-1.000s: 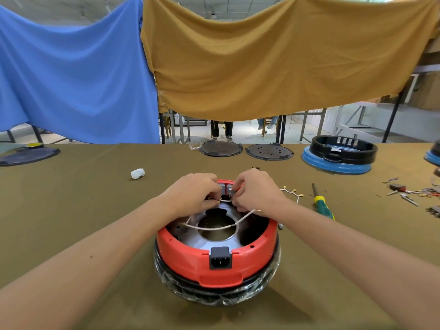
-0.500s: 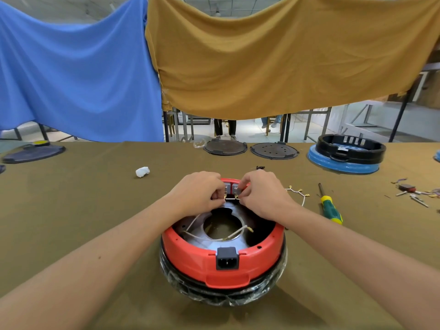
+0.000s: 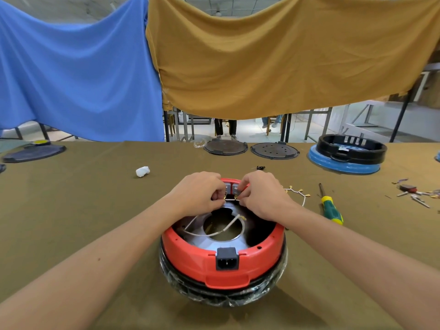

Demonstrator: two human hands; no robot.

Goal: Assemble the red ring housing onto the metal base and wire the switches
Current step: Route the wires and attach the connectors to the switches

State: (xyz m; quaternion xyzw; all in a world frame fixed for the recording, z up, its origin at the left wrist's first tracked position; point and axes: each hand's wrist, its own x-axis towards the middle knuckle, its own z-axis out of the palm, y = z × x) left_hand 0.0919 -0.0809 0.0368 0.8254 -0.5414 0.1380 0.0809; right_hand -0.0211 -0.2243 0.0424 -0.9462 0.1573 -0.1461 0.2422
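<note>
The red ring housing (image 3: 190, 256) sits on the metal base (image 3: 204, 242), itself on a plastic-wrapped black part (image 3: 221, 298), near the table's front. A black power socket (image 3: 227, 258) faces me. Two grey switches (image 3: 231, 188) sit at the housing's far rim. My left hand (image 3: 198, 192) and my right hand (image 3: 264, 194) both pinch the ends of a short white wire (image 3: 230, 199) just under the switches. A longer white wire (image 3: 214, 231) lies loose across the base's central hole.
A green-and-yellow screwdriver (image 3: 331, 209) lies right of the housing, beside a spare white wire harness (image 3: 296, 191). Small metal parts (image 3: 415, 192) lie at far right. A black ring on a blue base (image 3: 347, 156), two dark discs (image 3: 250, 148) and a white wad (image 3: 142, 171) sit farther back.
The long white wire has dropped from my right hand's side into the base. Both hands have closed in on the short wire at the switches.
</note>
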